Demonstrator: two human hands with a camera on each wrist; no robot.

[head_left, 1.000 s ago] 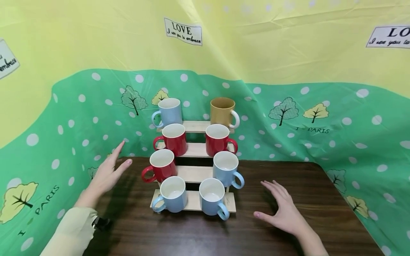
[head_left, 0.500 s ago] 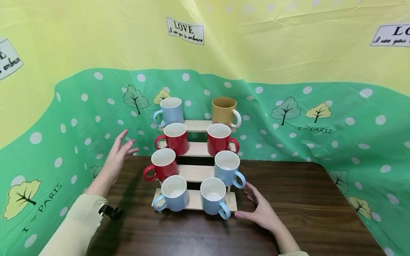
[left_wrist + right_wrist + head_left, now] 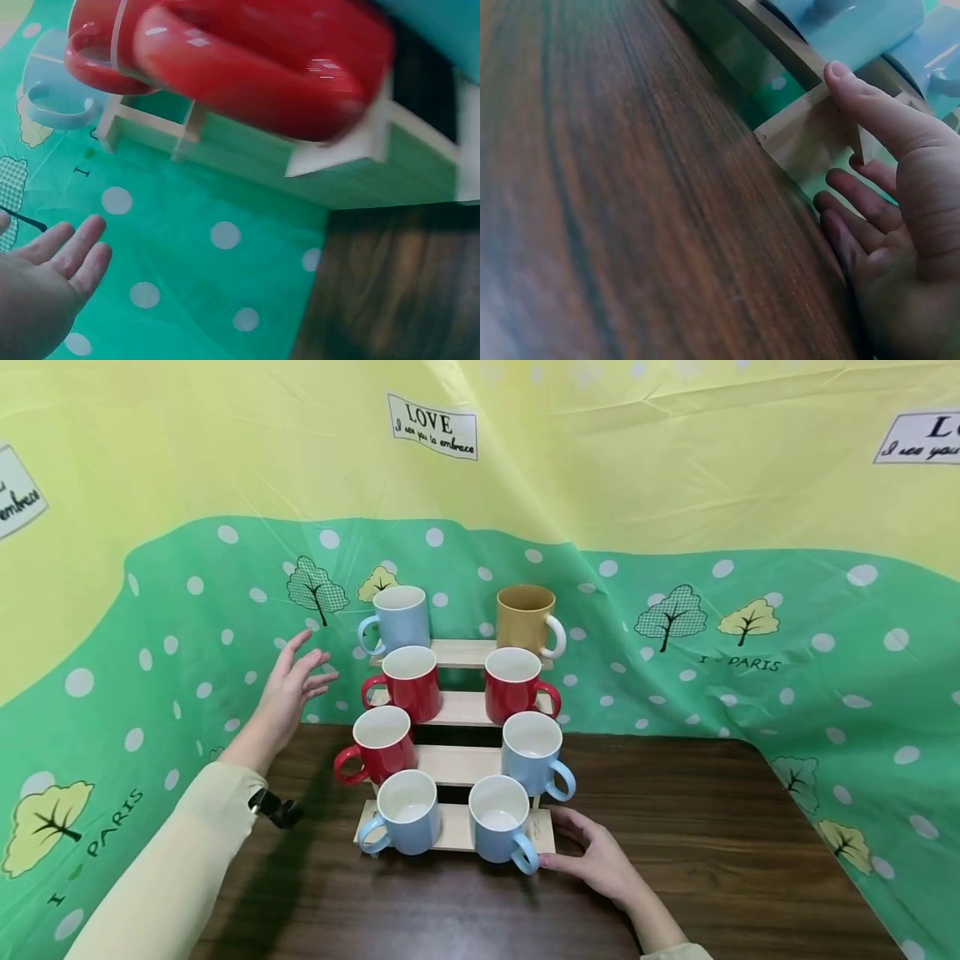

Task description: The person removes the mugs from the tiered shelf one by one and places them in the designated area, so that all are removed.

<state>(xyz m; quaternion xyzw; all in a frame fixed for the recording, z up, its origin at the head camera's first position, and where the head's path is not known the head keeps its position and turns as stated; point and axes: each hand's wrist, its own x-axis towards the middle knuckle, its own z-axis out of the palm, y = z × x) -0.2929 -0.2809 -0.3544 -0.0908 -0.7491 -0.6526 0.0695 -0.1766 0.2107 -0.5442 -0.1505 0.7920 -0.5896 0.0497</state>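
A stepped wooden rack (image 3: 457, 766) stands on the table, with two mugs on each step. My right hand (image 3: 597, 860) grips the right end of its lowest step, thumb at the front corner and fingers curled behind. In the right wrist view, the thumb (image 3: 874, 112) lies along the step's end board (image 3: 795, 120). Closest to it is a light blue mug (image 3: 498, 822), handle to the right. My left hand (image 3: 281, 702) hovers left of the rack, holding nothing, its fingers apart from the red mug (image 3: 382, 745). In the left wrist view its fingers (image 3: 79, 255) are extended.
Another light blue mug (image 3: 408, 814) shares the bottom step. Higher up sit a light blue mug (image 3: 531, 752), red mugs (image 3: 412, 685), a blue mug (image 3: 402, 618) and a tan mug (image 3: 522, 620) with a white handle. A green and yellow curtain (image 3: 675, 510) hangs behind the dark table (image 3: 720, 843).
My right hand has come leftward from beside the rack onto the end of its bottom step. My left hand has risen and shifted slightly right. Rack and mugs stand as before.
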